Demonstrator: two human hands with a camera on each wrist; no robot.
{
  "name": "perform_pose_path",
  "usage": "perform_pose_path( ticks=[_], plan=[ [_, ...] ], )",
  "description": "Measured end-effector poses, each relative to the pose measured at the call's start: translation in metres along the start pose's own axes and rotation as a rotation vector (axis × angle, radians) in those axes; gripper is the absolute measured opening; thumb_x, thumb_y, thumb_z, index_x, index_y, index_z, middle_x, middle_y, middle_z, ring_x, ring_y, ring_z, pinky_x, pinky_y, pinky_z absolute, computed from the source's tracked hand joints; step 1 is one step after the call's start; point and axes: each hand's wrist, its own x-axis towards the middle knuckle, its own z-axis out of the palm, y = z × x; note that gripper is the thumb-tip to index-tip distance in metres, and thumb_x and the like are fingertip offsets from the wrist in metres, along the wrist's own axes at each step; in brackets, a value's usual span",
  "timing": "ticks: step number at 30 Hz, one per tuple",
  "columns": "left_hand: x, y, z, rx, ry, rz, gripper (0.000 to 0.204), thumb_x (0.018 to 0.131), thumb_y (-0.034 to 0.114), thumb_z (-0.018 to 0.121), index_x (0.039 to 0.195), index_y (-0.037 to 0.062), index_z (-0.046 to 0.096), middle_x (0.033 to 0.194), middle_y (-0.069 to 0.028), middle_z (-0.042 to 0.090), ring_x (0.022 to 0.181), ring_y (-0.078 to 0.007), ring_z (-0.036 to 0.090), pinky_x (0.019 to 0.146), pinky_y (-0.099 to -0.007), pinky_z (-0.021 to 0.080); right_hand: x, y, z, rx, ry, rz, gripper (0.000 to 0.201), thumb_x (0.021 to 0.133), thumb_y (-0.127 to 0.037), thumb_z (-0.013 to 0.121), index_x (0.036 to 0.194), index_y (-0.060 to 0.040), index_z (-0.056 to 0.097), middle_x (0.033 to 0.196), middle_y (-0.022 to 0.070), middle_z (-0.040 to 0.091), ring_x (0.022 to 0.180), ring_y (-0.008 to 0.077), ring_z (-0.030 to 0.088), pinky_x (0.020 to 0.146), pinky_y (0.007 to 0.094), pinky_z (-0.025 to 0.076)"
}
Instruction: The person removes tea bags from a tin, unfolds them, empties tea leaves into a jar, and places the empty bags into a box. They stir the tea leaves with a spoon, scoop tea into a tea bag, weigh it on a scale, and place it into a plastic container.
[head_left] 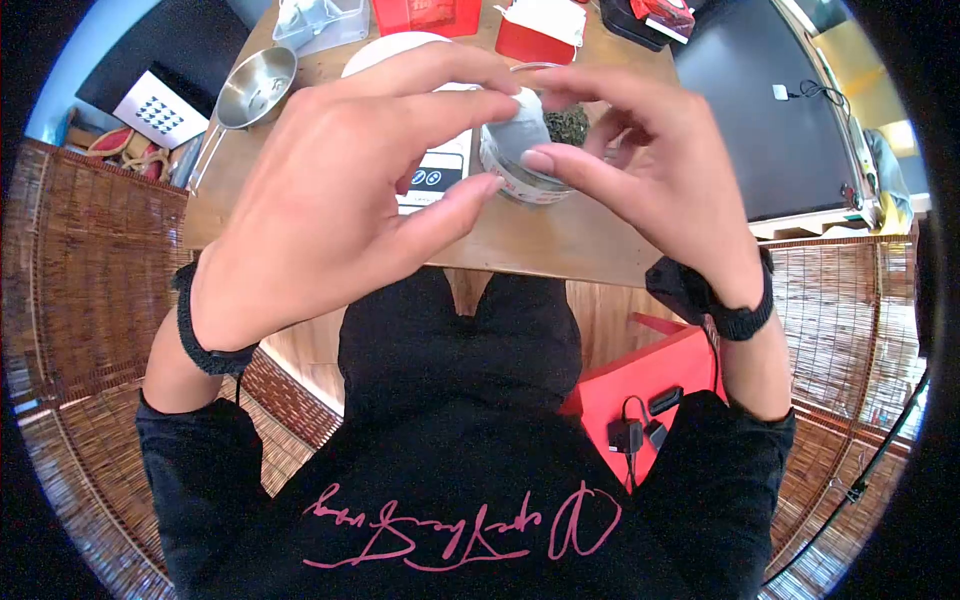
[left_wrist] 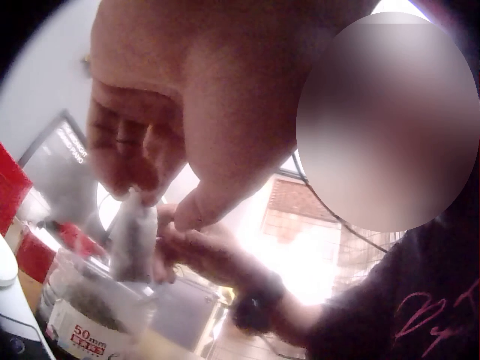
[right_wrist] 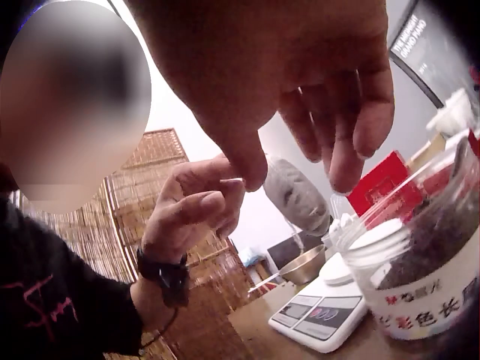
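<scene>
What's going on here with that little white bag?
A person has both hands up around the little white bag, which looks bulgy, as if there's something inside. The left hand and right hand have their fingertips close about it, though I can't tell which one is holding it. It's up in the air near a clear jar with dark, leafy-looking bits. A white scale sits beside the jar on the wooden table.
</scene>
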Motion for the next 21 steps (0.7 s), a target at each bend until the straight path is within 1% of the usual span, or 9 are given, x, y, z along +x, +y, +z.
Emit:
perform_pose_path(
  ticks=[1,3,6,7,9,11,13,15,21],
  plan=[
    [0.000,0.000,0.003,-0.015,-0.006,-0.007,0.044,0.082,0.001,0.074,0.125,0.0059,0.071,0.128,-0.0072,0.068,0.065,-0.0067,0.049,0.054,-0.0213,0.039,0.000,0.003,0.004,0.000,0.002,0.003,0.038,0.082,-0.014,0.086,0.117,-0.0059,0.074,0.082,-0.0013,0.070,0.064,0.0027,0.054,0.055,0.0211,0.042],
    [0.000,0.000,0.007,-0.028,-0.006,-0.014,0.044,0.081,0.001,0.074,0.125,0.0068,0.071,0.127,-0.0067,0.068,0.065,-0.0067,0.049,0.054,-0.0213,0.039,0.001,0.006,0.009,0.102,-0.065,0.029,0.030,0.084,-0.019,0.083,0.109,-0.0043,0.075,0.082,0.0101,0.073,0.056,0.0126,0.062,0.052,0.0281,0.048],
    [-0.001,-0.004,0.010,-0.057,-0.001,-0.025,0.042,0.081,0.002,0.075,0.123,0.0071,0.071,0.125,-0.0065,0.069,0.064,-0.0065,0.049,0.054,-0.0216,0.039,0.000,0.006,0.013,0.078,-0.058,0.027,0.026,0.085,-0.014,0.080,0.109,-0.0032,0.075,0.081,0.0098,0.072,0.056,0.0124,0.061,0.053,0.0278,0.048],
    [-0.001,-0.007,0.010,-0.073,0.029,-0.054,0.038,0.082,0.003,0.075,0.119,0.0065,0.072,0.117,-0.0056,0.071,0.063,-0.0059,0.049,0.053,-0.0216,0.039,-0.001,0.007,0.014,0.078,-0.059,0.024,0.026,0.085,-0.014,0.080,0.109,-0.0032,0.075,0.081,0.0098,0.072,0.056,0.0124,0.061,0.053,0.0278,0.048],
    [-0.001,-0.010,0.008,-0.088,0.062,-0.083,0.034,0.082,0.003,0.076,0.116,0.0060,0.073,0.109,-0.0047,0.073,0.062,-0.0054,0.049,0.053,-0.0216,0.038,-0.003,0.008,0.014,0.119,-0.066,0.037,0.029,0.089,-0.009,0.078,0.117,-0.0009,0.073,0.084,0.0000,0.071,0.066,0.0018,0.056,0.059,0.0199,0.045],
    [0.000,-0.011,0.004,-0.028,0.061,-0.233,0.026,0.084,0.005,0.078,0.110,0.0051,0.074,0.091,-0.0019,0.073,0.058,-0.0041,0.048,0.051,-0.0212,0.036,-0.003,0.010,0.017,0.133,-0.043,0.003,0.027,0.088,-0.009,0.077,0.114,-0.0017,0.074,0.083,0.0051,0.071,0.063,0.0062,0.059,0.057,0.0237,0.047],
    [-0.001,-0.012,0.006,-0.046,0.043,-0.259,0.021,0.085,0.006,0.078,0.106,0.0047,0.075,0.086,-0.0009,0.072,0.057,-0.0036,0.048,0.050,-0.0210,0.035,-0.004,0.009,0.017,0.149,-0.021,-0.031,0.025,0.087,-0.008,0.076,0.112,-0.0026,0.074,0.083,0.0102,0.072,0.060,0.0106,0.062,0.055,0.0274,0.049],
    [-0.003,-0.015,0.010,-0.064,0.025,-0.284,0.017,0.086,0.007,0.079,0.103,0.0044,0.076,0.082,0.0000,0.072,0.056,-0.0032,0.048,0.049,-0.0209,0.035,-0.004,0.005,0.013,0.118,-0.129,0.022,0.030,0.091,-0.004,0.074,0.121,0.0011,0.071,0.095,0.0047,0.074,0.075,0.0045,0.062,0.065,0.0217,0.049],
    [-0.003,-0.017,0.014,-0.063,0.086,-0.208,0.009,0.086,0.008,0.079,0.094,0.0029,0.077,0.085,-0.0014,0.073,0.055,-0.0035,0.048,0.049,-0.0214,0.035,-0.005,0.006,0.021,0.448,-0.042,0.104,0.024,0.092,-0.001,0.072,0.116,0.0031,0.067,0.106,0.0105,0.075,0.090,0.0093,0.070,0.073,0.0221,0.054]
  ],
)
